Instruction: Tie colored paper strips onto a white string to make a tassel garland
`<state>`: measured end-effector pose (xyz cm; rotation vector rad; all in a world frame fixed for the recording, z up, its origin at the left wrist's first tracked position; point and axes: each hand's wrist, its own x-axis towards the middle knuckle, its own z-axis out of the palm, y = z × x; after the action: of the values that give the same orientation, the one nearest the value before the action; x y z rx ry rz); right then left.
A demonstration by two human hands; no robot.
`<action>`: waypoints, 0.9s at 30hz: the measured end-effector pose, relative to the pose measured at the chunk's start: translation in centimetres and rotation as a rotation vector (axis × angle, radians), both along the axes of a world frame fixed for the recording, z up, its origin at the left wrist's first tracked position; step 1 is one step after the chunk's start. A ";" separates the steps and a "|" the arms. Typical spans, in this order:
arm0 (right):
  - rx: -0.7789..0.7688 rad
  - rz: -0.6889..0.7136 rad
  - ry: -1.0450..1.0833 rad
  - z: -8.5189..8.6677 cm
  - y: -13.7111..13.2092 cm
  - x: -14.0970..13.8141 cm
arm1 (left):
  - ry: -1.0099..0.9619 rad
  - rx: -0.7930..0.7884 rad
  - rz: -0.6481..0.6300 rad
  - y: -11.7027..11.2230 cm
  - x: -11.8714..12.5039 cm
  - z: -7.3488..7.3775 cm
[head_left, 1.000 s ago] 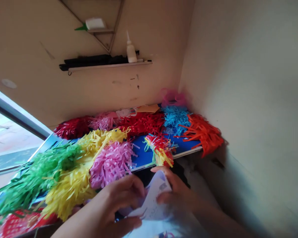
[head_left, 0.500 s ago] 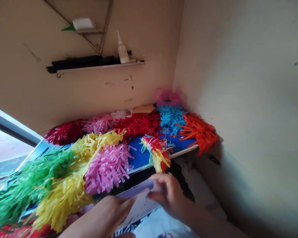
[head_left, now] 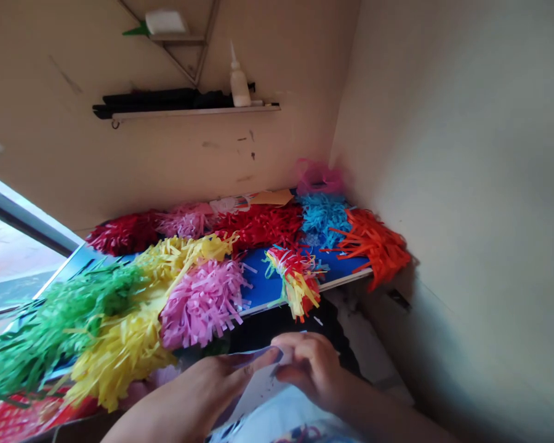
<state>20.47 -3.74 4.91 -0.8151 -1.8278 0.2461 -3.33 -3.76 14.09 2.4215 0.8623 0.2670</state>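
Low in the view, my left hand (head_left: 212,384) and my right hand (head_left: 311,369) both pinch a folded white paper sheet (head_left: 261,391) with a pale violet edge. Its lower part is hidden behind my left hand and wrist. Just beyond my hands, a pink fringed paper bunch (head_left: 203,304) and a red-and-yellow fringed bunch (head_left: 295,283) lie on a blue board (head_left: 258,289). Neither hand touches them.
Several more fringed paper bunches crowd the board, green and yellow at left, red, blue and orange behind. Cream walls close the right and back. A wall shelf holds a white glue bottle (head_left: 238,83). A window (head_left: 13,258) lies at left.
My hands have come closer together, and the sheet now lies flatter between them instead of standing up as a fold. The view has shifted slightly.
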 end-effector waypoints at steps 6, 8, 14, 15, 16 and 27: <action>-0.020 0.068 -0.107 0.0 -0.1 -0.2 | 0.000 -0.044 -0.092 -0.2 1.1 0.9; -0.055 0.088 -0.129 0.0 -0.2 -0.2 | -0.018 -0.047 -0.103 -0.1 1.0 0.7; -0.061 0.147 -0.132 -0.2 0.1 -0.4 | -0.097 -0.042 -0.082 0.0 -0.9 -2.0; -0.080 0.170 -0.127 -0.2 0.1 -0.4 | -0.126 -0.050 -0.072 0.0 -1.1 -2.5; -0.098 0.182 -0.115 -0.3 0.1 -0.4 | -0.159 -0.062 -0.065 0.0 -1.2 -2.7; -0.364 0.300 0.264 0.1 0.4 -1.4 | -0.134 -0.043 0.007 0.3 -0.7 -1.9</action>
<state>19.04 -3.34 5.03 -0.7103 -1.6693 0.8595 -3.99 -3.41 12.19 2.3316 0.8082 0.4045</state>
